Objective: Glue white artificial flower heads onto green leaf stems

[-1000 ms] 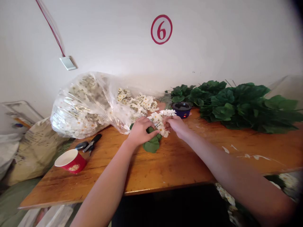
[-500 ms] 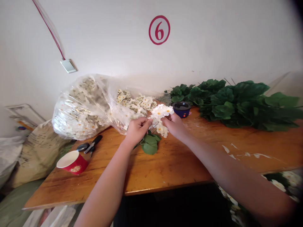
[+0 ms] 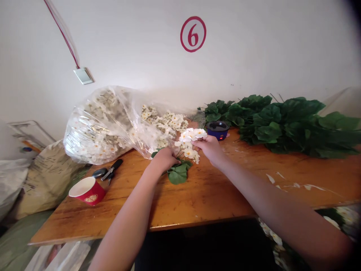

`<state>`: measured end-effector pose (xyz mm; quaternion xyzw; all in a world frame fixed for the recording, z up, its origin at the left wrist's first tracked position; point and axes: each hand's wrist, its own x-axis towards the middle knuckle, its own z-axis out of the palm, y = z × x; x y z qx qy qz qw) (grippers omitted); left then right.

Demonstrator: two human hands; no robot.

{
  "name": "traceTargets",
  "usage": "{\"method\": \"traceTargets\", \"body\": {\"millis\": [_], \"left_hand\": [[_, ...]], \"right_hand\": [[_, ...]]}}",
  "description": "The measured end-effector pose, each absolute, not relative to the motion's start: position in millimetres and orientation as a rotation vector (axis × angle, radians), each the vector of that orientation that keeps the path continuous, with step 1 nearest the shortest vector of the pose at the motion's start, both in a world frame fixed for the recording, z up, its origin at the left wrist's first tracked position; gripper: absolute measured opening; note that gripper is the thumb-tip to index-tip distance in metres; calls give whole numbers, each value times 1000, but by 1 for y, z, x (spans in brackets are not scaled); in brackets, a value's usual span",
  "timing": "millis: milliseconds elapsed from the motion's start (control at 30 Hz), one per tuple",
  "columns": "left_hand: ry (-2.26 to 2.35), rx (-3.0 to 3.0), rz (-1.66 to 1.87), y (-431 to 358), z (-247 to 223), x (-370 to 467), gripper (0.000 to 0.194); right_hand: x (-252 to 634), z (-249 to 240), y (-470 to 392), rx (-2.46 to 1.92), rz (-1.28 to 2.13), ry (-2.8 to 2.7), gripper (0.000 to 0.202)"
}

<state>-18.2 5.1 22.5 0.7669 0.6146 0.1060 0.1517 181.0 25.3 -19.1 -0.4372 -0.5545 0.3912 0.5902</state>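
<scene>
Between my hands is a spray of white artificial flowers point(image 3: 189, 136) with yellow centres. My right hand point(image 3: 209, 147) pinches it from the right side, thumb and fingers closed. My left hand point(image 3: 166, 159) is lower and to the left, its fingers curled down at the stem of a green leaf sprig point(image 3: 178, 174) just above the wooden table point(image 3: 194, 205). The back of the left hand hides its fingertips. Just behind my right hand stands a small dark blue pot point(image 3: 217, 131) with a lit red light.
A clear plastic bag point(image 3: 98, 128) of white flowers lies at the back left, with more flowers point(image 3: 166, 122) at its mouth. Green leaf stems point(image 3: 282, 124) are piled at the right. A red paper cup point(image 3: 88, 191) and dark-handled snips point(image 3: 111, 172) sit at the left.
My left hand has dropped from the flowers to the leaf sprig, its fingers turning downward. My right hand keeps the flowers in nearly the same place. The view has shifted slightly.
</scene>
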Motion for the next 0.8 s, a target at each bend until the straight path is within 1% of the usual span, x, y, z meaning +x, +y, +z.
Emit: {"method": "traceTargets", "body": {"millis": [133, 333, 467, 533, 700, 800], "left_hand": [[1835, 2275, 349, 6, 23, -15, 14], [1763, 2310, 456, 7, 16, -9, 20], [1634, 2267, 460, 9, 6, -6, 30], [1613, 2269, 481, 10, 2, -6, 29], [1654, 2209, 736, 10, -7, -3, 25], [1610, 2124, 894, 13, -17, 1, 22]], "right_hand": [[180, -15, 23, -971, 990, -1247, 22], [181, -6, 17, -848, 1168, -1124, 30], [182, -3, 16, -788, 1252, -1052, 35], [183, -2, 16, -786, 1252, -1037, 36], [186, 1, 16, -889, 1248, -1012, 38], [188, 1, 15, -888, 1304, -967, 38]]}}
